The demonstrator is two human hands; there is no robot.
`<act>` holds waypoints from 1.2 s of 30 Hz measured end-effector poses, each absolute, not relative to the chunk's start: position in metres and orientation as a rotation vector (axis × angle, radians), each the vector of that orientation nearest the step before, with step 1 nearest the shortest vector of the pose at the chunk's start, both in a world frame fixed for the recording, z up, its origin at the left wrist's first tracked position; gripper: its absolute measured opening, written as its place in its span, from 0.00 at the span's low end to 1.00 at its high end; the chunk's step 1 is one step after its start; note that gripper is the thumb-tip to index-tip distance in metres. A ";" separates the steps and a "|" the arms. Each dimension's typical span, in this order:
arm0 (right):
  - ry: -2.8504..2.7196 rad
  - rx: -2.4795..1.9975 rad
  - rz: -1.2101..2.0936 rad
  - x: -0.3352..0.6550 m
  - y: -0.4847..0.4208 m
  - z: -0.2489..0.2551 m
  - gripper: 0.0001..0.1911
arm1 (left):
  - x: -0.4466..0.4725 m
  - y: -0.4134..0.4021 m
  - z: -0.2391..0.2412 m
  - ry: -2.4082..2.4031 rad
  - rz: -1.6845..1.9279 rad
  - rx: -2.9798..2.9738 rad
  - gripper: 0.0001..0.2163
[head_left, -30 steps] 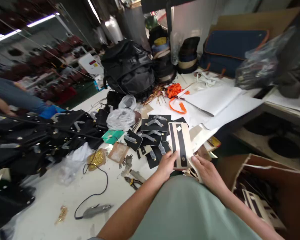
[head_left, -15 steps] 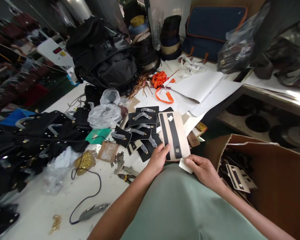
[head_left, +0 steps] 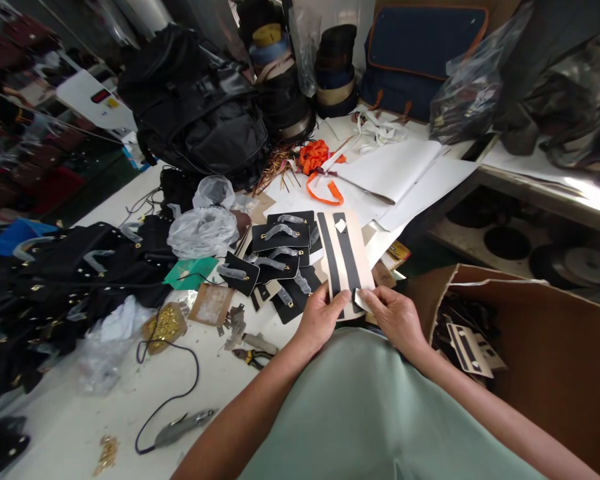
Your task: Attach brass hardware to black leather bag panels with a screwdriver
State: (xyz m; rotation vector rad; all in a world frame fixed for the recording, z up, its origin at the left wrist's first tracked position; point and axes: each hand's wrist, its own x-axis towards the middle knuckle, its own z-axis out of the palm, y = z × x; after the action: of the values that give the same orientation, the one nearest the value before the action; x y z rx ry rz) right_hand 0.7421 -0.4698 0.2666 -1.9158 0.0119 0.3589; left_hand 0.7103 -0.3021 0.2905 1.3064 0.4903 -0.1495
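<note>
I hold a beige panel with two black stripes [head_left: 344, 257] upright-flat over the table's near edge. My left hand [head_left: 320, 320] grips its lower left corner, thumb on top. My right hand [head_left: 393, 317] pinches a small pale piece [head_left: 363, 300] against the panel's lower right edge. Just left of the panel lie several black leather pieces with clear-wrapped metal fittings [head_left: 280, 257].
A white table [head_left: 105, 400] carries black bags [head_left: 55, 280], a black backpack [head_left: 200, 113], plastic bags [head_left: 203, 227], pliers [head_left: 253, 353], a cabled tool [head_left: 180, 427], orange ribbon [head_left: 315, 157] and white sheets [head_left: 395, 170]. An open cardboard box [head_left: 530, 347] with striped panels stands at right.
The view has tilted down and right. My right hand moved from below the panel's corner up onto its lower right edge, closer to my left hand.
</note>
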 end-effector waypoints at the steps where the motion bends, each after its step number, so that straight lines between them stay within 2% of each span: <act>1: 0.002 -1.927 0.350 0.742 -0.470 0.266 0.29 | 0.711 -0.302 0.291 0.464 -0.158 1.348 0.18; 4: -0.016 -1.950 0.339 0.743 -0.469 0.264 0.28 | 0.714 -0.302 0.288 0.472 -0.182 1.397 0.17; 12: -0.138 -1.876 0.461 0.749 -0.473 0.274 0.23 | 0.717 -0.305 0.279 0.463 -0.140 1.395 0.09; 16: -0.174 -1.930 0.498 0.754 -0.475 0.282 0.21 | 0.718 -0.306 0.278 0.471 -0.143 1.361 0.10; 21: -0.130 -1.928 0.463 0.752 -0.473 0.282 0.26 | 0.720 -0.308 0.280 0.473 -0.128 1.337 0.10; 29: -0.159 -2.025 0.432 0.750 -0.471 0.277 0.28 | 0.728 -0.308 0.283 0.499 -0.182 1.236 0.14; 36: -0.345 -2.169 0.550 0.753 -0.474 0.274 0.23 | 0.734 -0.314 0.286 0.546 -0.140 1.302 0.13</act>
State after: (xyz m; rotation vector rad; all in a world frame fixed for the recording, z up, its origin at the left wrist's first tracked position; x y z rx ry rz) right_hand 0.7534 -0.4743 0.2744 -2.1693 -0.3450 0.5500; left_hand 0.7339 -0.3141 0.2861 1.3024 0.5457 -0.1399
